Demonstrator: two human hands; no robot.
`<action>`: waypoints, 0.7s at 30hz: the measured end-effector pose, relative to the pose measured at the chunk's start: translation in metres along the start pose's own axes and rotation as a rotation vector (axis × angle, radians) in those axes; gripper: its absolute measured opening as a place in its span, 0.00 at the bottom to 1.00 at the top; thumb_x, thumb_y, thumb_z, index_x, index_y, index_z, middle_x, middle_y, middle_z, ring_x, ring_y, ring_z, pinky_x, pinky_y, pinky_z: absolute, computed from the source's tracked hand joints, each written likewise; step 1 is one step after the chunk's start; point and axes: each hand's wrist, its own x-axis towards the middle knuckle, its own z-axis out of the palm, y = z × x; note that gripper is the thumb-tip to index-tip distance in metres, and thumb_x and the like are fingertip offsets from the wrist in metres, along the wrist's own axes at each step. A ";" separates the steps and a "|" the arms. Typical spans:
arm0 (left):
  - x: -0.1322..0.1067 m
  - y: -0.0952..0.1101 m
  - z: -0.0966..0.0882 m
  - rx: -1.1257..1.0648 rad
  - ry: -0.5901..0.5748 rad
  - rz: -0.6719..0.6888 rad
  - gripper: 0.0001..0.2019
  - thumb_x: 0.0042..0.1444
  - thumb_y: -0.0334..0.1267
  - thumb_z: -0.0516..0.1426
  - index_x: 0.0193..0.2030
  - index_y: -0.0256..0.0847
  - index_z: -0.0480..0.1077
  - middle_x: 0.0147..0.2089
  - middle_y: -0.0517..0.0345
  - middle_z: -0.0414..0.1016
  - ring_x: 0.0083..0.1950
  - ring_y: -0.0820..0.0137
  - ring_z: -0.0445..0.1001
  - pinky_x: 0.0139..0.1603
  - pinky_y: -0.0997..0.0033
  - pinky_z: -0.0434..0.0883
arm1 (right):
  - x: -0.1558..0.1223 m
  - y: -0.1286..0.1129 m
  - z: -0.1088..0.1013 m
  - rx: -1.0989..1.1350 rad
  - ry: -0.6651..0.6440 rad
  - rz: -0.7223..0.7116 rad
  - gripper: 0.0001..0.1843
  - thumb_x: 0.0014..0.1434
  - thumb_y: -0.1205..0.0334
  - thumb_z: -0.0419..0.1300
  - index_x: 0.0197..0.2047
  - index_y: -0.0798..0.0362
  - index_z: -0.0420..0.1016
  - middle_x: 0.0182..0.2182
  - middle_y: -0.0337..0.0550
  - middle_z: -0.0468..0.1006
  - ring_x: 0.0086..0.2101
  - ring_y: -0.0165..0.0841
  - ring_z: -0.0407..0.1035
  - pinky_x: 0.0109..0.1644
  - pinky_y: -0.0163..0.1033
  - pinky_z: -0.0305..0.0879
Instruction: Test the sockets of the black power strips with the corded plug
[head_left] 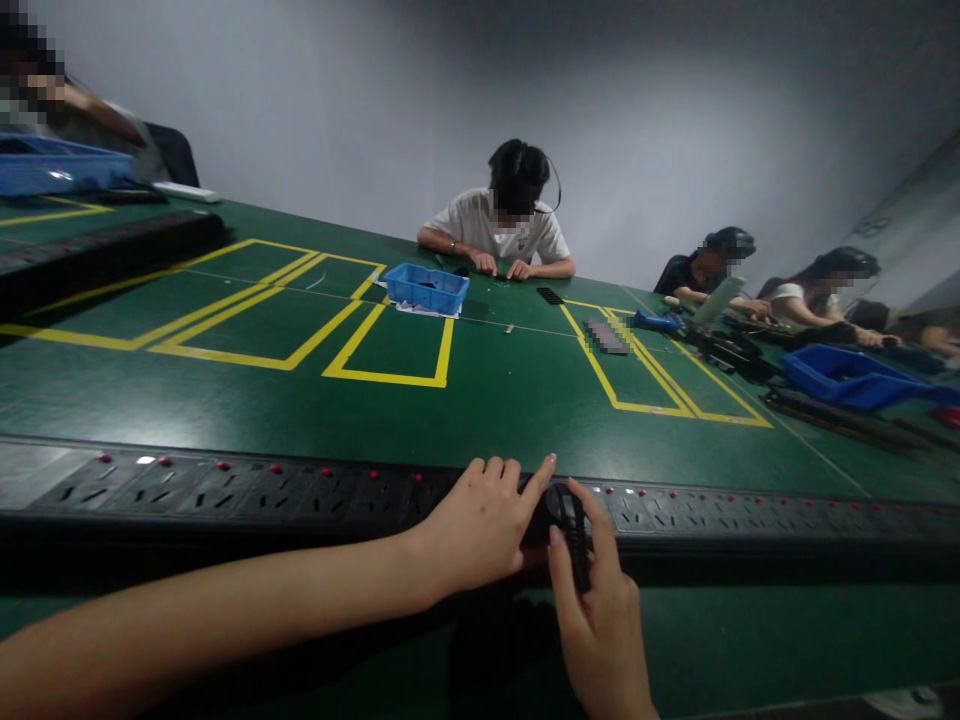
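Note:
A long black power strip with a row of sockets and small red buttons runs across the green table in front of me. My left hand grips the strip from above, its index finger stretched out and its thumb low on the near side. Just right of it, my right hand pinches a black plug with a ribbed neck between thumb and index finger. The plug is at the strip; whether its pins sit in a socket is hidden.
Yellow tape outlines mark the green table. Beyond them stand a light blue basket and a darker blue bin. A grey flat piece lies right of centre. A co-worker sits opposite; others work at both sides.

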 end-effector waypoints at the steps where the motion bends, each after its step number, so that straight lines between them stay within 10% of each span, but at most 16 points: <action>1: 0.000 0.000 0.000 0.002 -0.001 0.000 0.35 0.54 0.53 0.47 0.64 0.36 0.43 0.41 0.46 0.66 0.40 0.59 0.65 0.40 0.61 0.61 | 0.000 0.000 0.000 0.002 0.001 0.000 0.25 0.60 0.58 0.46 0.60 0.51 0.52 0.43 0.48 0.74 0.26 0.31 0.73 0.29 0.33 0.68; 21: 0.001 0.000 0.000 0.009 -0.010 0.004 0.37 0.54 0.54 0.48 0.65 0.36 0.41 0.41 0.46 0.66 0.40 0.59 0.65 0.40 0.62 0.61 | 0.000 -0.001 0.001 -0.012 0.003 0.000 0.24 0.60 0.57 0.46 0.60 0.49 0.51 0.45 0.46 0.73 0.27 0.31 0.72 0.33 0.36 0.69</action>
